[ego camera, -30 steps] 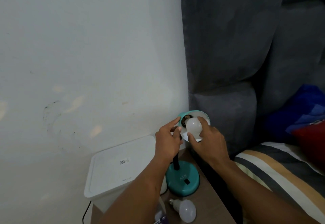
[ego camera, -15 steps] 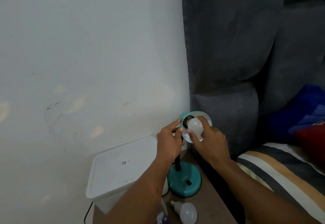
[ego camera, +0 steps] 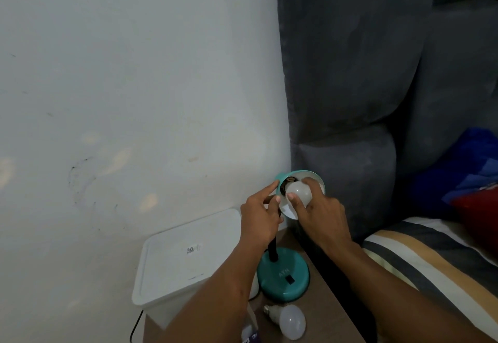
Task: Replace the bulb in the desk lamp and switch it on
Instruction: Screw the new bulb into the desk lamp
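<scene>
A teal desk lamp stands on a brown bedside table (ego camera: 326, 315), its round base (ego camera: 283, 278) carrying a black switch. The teal shade (ego camera: 310, 174) is tipped up toward me, white inside. My right hand (ego camera: 320, 208) grips a white bulb (ego camera: 299, 190) at the mouth of the shade, right by the dark socket. My left hand (ego camera: 260, 216) holds the shade's left rim and neck, thumb and forefinger around it. A second white bulb (ego camera: 289, 321) lies on its side on the table in front of the base.
A white lidded plastic box (ego camera: 188, 259) sits to the left of the lamp against the white wall. A grey padded headboard (ego camera: 363, 100) rises behind the lamp. A bed with striped bedding (ego camera: 431, 262) and blue and red cloth lies right.
My right hand's fingers have shifted around the bulb at the socket, as in turning it. My left hand stays on the shade. The view has drifted slightly.
</scene>
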`<state>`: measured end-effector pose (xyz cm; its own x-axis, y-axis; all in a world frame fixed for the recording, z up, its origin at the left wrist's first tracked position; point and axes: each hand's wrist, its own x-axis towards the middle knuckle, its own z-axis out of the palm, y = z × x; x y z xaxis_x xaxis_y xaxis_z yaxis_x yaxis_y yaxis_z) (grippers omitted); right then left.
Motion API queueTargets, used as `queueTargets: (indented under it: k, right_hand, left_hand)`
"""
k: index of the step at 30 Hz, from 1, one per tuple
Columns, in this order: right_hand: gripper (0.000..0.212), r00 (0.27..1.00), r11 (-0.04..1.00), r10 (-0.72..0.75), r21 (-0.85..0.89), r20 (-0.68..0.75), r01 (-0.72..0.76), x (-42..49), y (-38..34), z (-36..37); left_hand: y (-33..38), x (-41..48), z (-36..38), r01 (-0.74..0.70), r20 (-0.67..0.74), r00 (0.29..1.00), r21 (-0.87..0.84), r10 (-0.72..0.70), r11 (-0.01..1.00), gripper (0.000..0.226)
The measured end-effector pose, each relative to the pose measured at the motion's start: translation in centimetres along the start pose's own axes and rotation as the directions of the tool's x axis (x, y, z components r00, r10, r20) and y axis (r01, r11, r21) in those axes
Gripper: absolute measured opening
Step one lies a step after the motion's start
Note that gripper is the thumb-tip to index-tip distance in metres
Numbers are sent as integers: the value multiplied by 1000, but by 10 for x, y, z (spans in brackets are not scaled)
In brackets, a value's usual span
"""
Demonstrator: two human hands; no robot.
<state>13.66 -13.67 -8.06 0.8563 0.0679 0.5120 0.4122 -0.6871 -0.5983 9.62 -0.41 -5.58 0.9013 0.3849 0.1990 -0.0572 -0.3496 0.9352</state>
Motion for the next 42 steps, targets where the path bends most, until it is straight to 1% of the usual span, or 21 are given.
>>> queueTargets:
  k: [3,4,7,10,12,14,15,18,20,23,28,30,34,38,42]
  right_hand:
    - [63,999,1000,14,-3,44,-14,-2,10,3]
    - [63,999,999,26,-29,32,-25,-1,11,4]
    - [65,998,997,20,-77,-67,-25,2,10,4]
    - [67,998,999,25,41,-55,-23,3,2,3]
    - [61,1000,998,10,64,-15,-9,2,-3,1]
    - [51,1000,1000,-7,14,5,7,2,-4,-1]
    - [50,1000,1000,-12,2,-1,12,2,-3,-1]
    - [61,1000,1000,-12,-8,18,12,1,3,-2]
    - [65,1000,999,6,-46,29,-4,0,6,-1]
    - [64,1000,996,-15,-87,-22,13,3,4,-1]
    - [58,998,998,-49,-51,-39,47,7,3,-1]
    - [57,999,999,-35,-26,-42,33,8,4,-2]
    - [56,998,997,40,61,-46,-37,10,-2,-5]
    - [56,993,990,110,96,-47,-105,9,-5,-5]
    - [57,985,979,167,130,-38,-160,10,-8,-7]
  left_hand:
    - [-1,1,-1,-3,-3,1000,-15,3,1000,39]
    - [-1,1,-1,-3,-1,1000,-19,3,1000,39]
    - [-1,0,-1,-6,2,1000,-9,6,1000,40]
    - [1,0,-1,-1,-7,1000,-4,1,1000,40]
    - [1,0,-1,3,-9,1000,-2,-3,1000,39]
    - [0,0,-1,1,-5,1000,0,-1,1000,38]
    - [0,0,-2,2,-3,1000,-2,-2,1000,38]
    - [1,0,-2,12,-4,1000,-11,-12,1000,38]
    - [2,0,-1,15,-9,1000,-6,-15,1000,38]
    - [4,-2,-1,27,-11,1000,-11,-28,1000,39]
    - [5,-1,-2,18,-12,1000,0,-18,1000,38]
    - [5,-2,-3,5,-15,1000,18,-5,1000,38]
    - [5,-1,-4,-24,-12,1000,53,24,998,38]
    - [6,0,-4,-22,-12,1000,86,23,996,38]
    - [7,0,-5,-20,-4,1000,79,20,997,38]
